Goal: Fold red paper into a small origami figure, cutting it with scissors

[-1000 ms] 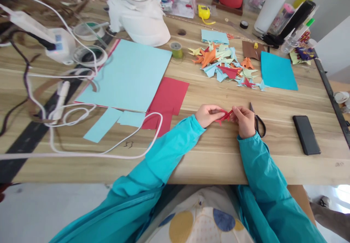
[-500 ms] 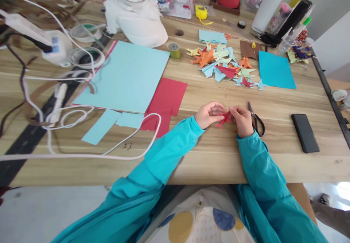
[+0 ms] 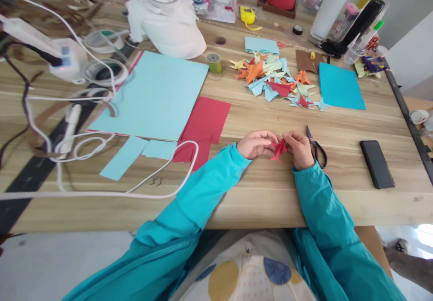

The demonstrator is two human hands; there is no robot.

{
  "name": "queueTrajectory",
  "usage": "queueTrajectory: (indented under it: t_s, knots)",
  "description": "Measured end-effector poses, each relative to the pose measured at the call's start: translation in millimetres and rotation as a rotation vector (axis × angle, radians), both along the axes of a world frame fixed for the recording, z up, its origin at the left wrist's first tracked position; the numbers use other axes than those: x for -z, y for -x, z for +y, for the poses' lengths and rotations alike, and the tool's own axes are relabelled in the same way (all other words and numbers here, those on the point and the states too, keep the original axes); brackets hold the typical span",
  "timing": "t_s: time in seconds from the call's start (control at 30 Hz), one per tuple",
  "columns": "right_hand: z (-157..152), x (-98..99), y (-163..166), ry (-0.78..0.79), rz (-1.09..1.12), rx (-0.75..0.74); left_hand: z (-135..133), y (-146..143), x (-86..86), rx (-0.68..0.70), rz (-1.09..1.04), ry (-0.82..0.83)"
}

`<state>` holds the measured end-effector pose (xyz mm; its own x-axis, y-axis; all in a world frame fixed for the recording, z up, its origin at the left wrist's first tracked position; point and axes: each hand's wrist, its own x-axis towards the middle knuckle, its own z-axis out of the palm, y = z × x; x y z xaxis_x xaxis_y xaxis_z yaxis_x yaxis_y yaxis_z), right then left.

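Note:
Between my hands, above the table, is a small red folded-paper figure (image 3: pixel 279 150) with pointed tips. My right hand (image 3: pixel 299 148) pinches its upper right side between thumb and fingers. My left hand (image 3: pixel 257 144), fingers bent together, grips its left edge; the fingertips are partly hidden. Close beside my right hand lie black-handled scissors (image 3: pixel 316 148). Farther back is a pile of folded-paper figures (image 3: pixel 270 76) in orange, light blue, pale green, yellow and red.
Blue paper squares (image 3: pixel 341 85) lie back right, and a black phone (image 3: pixel 376 164) rests on the right. On the left are large light-blue sheets (image 3: pixel 152 95), red paper (image 3: pixel 209 116) and a looping white cable (image 3: pixel 162 196). A spool of thread (image 3: pixel 214 62) stands beyond.
The red paper figure has turned between my fingers and shows more of its folded body. My left hand has shifted slightly down and left, its fingers straighter.

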<state>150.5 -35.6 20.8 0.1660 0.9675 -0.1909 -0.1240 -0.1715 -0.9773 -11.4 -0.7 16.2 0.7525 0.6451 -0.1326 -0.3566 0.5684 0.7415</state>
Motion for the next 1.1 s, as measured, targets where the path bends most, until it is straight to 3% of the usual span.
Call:
queueTrajectory:
  t_s: [0.1,0.47,1.1]
  knots:
    - [-0.1,-0.7,0.2,-0.003,0.019,0.001,2.3,1.5,0.3,0.04,-0.054,0.056]
    - [-0.4,-0.9,0.2,0.01,0.007,0.003,0.9,0.8,-1.8,-0.028,-0.002,0.075]
    - [-0.3,-1.2,-2.4,-0.017,-0.011,0.006,0.8,0.2,3.3,-0.105,0.1,-0.005]
